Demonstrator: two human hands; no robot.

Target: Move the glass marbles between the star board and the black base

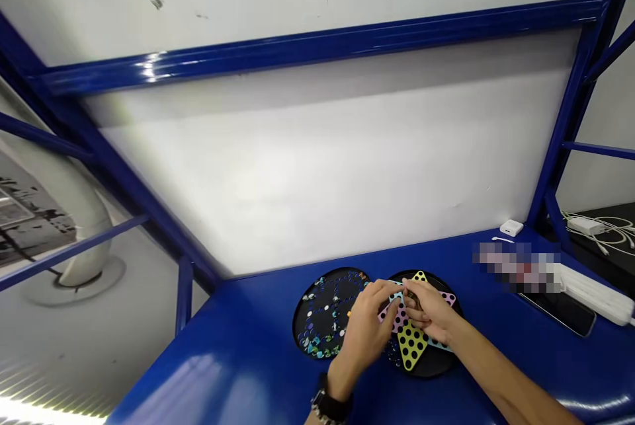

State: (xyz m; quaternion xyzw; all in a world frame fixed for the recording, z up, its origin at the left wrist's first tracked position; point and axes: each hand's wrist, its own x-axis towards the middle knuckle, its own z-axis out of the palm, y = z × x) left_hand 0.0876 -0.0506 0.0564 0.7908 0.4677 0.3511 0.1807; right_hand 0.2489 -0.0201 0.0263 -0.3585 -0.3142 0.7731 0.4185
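Showing black-dotted pink, yellow, blue | star board | left hand, right hand: grip unclear

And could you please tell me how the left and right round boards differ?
The left board carries many small pieces, while the right board shows yellow, pink and light blue sections with black dots. The left board is mostly in plain view; the right board is partly hidden by the left hand and right hand. Both are black, round and on the blue table.
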